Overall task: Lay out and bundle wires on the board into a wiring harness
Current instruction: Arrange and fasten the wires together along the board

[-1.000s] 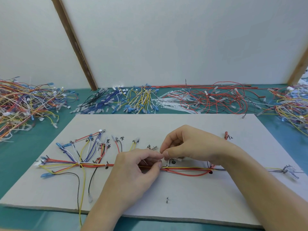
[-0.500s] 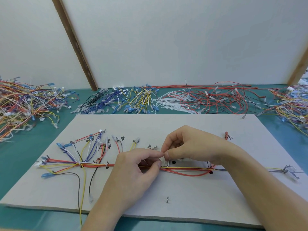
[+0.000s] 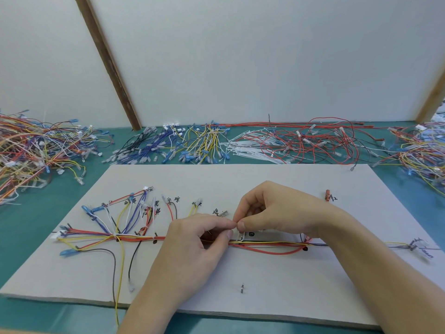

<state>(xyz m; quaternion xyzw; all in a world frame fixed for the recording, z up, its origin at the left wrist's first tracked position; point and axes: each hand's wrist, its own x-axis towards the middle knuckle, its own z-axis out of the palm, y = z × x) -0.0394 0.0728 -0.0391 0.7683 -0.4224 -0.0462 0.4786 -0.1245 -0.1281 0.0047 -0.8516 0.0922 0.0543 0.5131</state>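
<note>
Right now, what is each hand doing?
Left hand: pinches the wire bundle.
Right hand: pinches a white cable tie at the bundle.

Probably workshop — wire piles, harness board

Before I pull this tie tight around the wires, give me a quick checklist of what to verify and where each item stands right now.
1. Left hand holds the wire bundle at the tying spot: ok.
2. Right hand pinches the white cable tie: ok.
3. Tie fully looped around every wire: cannot tell, fingers hide it.
4. Bundle lies along the board route between the black marks: ok.
5. Earlier tie at the left branch point in place: ok.
6. Spare ties within reach behind the board: ok.
</note>
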